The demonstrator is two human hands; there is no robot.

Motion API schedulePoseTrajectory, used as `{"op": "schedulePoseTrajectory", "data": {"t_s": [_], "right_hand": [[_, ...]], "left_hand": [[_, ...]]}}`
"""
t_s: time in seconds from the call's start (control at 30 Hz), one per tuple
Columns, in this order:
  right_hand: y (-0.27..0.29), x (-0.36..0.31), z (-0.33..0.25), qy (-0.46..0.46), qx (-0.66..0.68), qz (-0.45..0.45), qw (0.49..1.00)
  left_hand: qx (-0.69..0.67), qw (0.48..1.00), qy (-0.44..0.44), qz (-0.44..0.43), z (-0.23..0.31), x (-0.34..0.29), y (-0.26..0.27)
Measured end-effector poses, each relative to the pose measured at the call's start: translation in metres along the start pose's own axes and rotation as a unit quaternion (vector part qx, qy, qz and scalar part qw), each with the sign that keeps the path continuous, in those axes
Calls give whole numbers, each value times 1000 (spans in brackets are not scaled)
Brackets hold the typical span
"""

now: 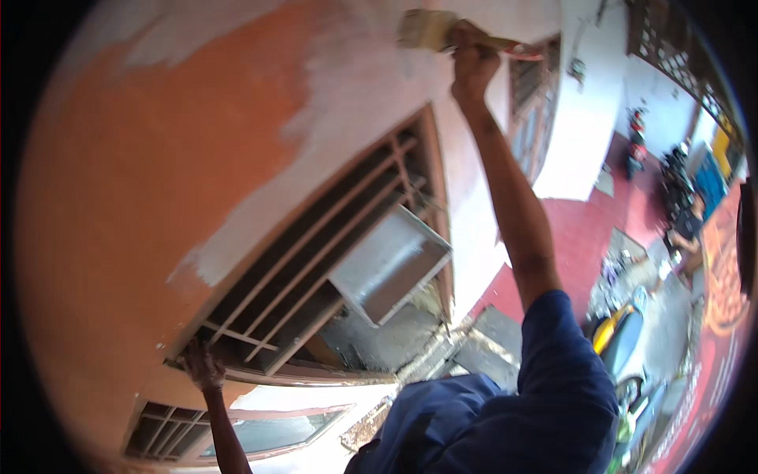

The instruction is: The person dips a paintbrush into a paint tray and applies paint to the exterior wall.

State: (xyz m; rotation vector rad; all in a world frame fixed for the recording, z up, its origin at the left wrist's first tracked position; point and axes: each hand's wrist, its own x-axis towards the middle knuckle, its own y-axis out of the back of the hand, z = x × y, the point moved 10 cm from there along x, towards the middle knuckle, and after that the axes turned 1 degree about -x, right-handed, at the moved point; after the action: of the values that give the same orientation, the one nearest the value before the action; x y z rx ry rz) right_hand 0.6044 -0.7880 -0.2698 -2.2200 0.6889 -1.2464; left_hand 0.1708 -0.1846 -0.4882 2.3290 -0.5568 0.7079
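Your right hand was closed around a paintbrush above the barred window, bristles leftward, long axis nearly level. Your left hand was at the window's lower-left corner; whether it gripped anything was unclear. You were apparently coating the wall; the next stroke probably called for flat bristles.

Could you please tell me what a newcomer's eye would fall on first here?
Probably the bold orange paint filling the wall's left side, with ragged edges against the pale paint beside it. Next comes the wide brush in the raised right grip, at the top of the view. Near the centre, a grey tray stands out at the barred window.
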Motion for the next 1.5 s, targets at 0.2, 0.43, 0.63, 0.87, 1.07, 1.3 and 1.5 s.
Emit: {"op": "schedulePoseTrajectory", "data": {"t_s": [0.2, 0.43, 0.63, 0.87, 1.07, 1.3, 1.5], "right_hand": [[113, -228, 109, -490, 129, -64, 859], [138, -337, 80, -628, 214, -111, 740], [130, -333, 82, -571, 47, -271, 774], [102, -323, 71, -368, -32, -439, 819], [104, -343, 72, -281, -127, -505, 806], [111, -354, 73, -289, -118, -509, 802], [105, -343, 93, -338, -108, -517, 779]], "left_hand": [[-10, 994, -40, 101, 9, 13, 17], [40, 999, -32, 17, 2, 10, -5], [-10, 996, -58, 72, 8, 13, 11], [-2, 996, -58, 72, 4, 10, 6], [-23, 996, -51, 76, -1, 8, 6], [30, 993, -77, 84, 4, 11, 12], [5, 989, -63, 132, 10, 11, 23]]}}
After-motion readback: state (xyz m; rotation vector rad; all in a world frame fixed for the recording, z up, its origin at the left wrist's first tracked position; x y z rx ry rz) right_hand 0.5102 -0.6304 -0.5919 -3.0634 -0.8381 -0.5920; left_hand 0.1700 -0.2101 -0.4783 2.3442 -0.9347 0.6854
